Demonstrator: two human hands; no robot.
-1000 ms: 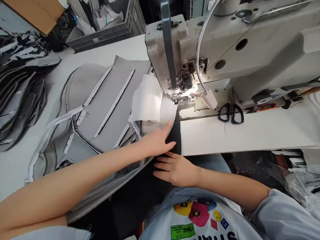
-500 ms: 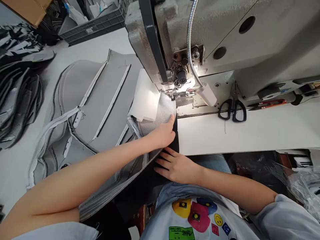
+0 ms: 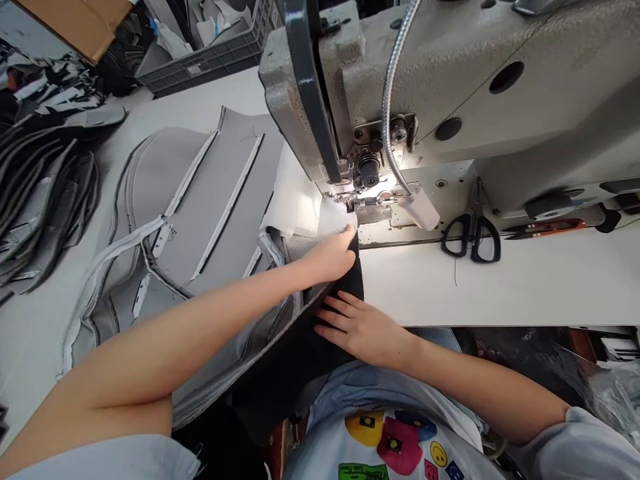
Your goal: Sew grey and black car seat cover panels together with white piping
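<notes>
A sewn grey fabric cover (image 3: 227,157) with white strips lies left of the sewing machine (image 3: 350,73), its edge under the presser foot (image 3: 352,205). My left hand (image 3: 327,259) is closed on the cover's edge just in front of the foot, index finger pointing at it. A black fabric layer (image 3: 356,277) runs along this edge and hangs toward my lap. My right hand (image 3: 363,330) rests on the black fabric with its fingers spread; its thumb is hidden. A white piece of material (image 3: 293,200) lies on the cover beside the needle area.
Black-handled scissors (image 3: 473,230) and red-handled thread snips (image 3: 547,228) lie on the right of the white table (image 3: 415,293). Stacked dark fabric pieces (image 3: 45,200) stand at left. Behind are a grey crate (image 3: 210,63) and a cardboard box (image 3: 80,23). A lamp (image 3: 421,208) hangs near the needle.
The view has shifted slightly. My left hand and the cover's edge are a little closer to the presser foot. More of the black fabric shows beside my right hand.
</notes>
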